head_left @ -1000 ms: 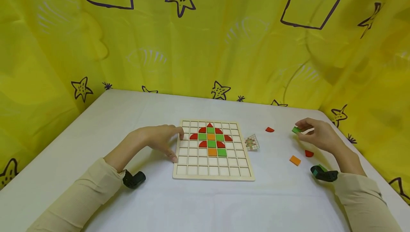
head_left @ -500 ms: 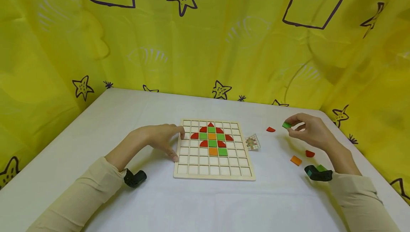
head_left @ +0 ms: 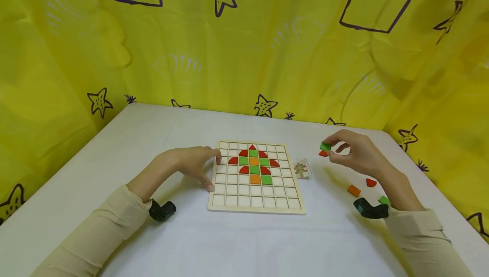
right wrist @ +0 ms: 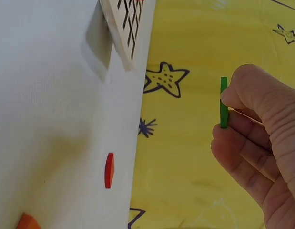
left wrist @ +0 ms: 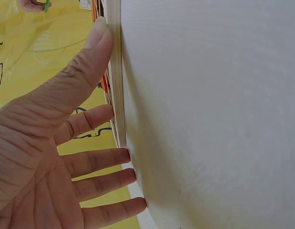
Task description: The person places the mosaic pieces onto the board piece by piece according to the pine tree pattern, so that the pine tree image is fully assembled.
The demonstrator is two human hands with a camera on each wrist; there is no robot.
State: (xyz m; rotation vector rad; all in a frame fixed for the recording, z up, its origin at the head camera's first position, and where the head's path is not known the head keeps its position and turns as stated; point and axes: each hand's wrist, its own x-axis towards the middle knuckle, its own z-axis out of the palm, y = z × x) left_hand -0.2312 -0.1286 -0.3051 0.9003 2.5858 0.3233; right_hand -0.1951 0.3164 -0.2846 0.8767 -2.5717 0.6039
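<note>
A wooden grid board (head_left: 244, 201) lies on the white table, with red, green and orange tiles set in its upper middle squares. My left hand (head_left: 195, 163) rests on the board's left edge; in the left wrist view the thumb and fingers (left wrist: 97, 160) lie extended along that edge. To the right of the board and above the table, my right hand (head_left: 357, 151) pinches a green square tile (right wrist: 224, 102) between thumb and fingertips. Beneath that tile, in the head view, a red quarter-round tile (head_left: 323, 154) is partly covered.
A small pattern card (head_left: 302, 169) sits at the board's right edge. Near the right forearm lie an orange tile (head_left: 354, 190), another red rounded tile (head_left: 371, 182) and a green tile (head_left: 384, 201). A yellow curtain (head_left: 229, 56) hangs behind the table.
My right hand has moved left toward the board, carrying the green tile. The left hand stays at the board's left edge, and the tiles on the board look the same.
</note>
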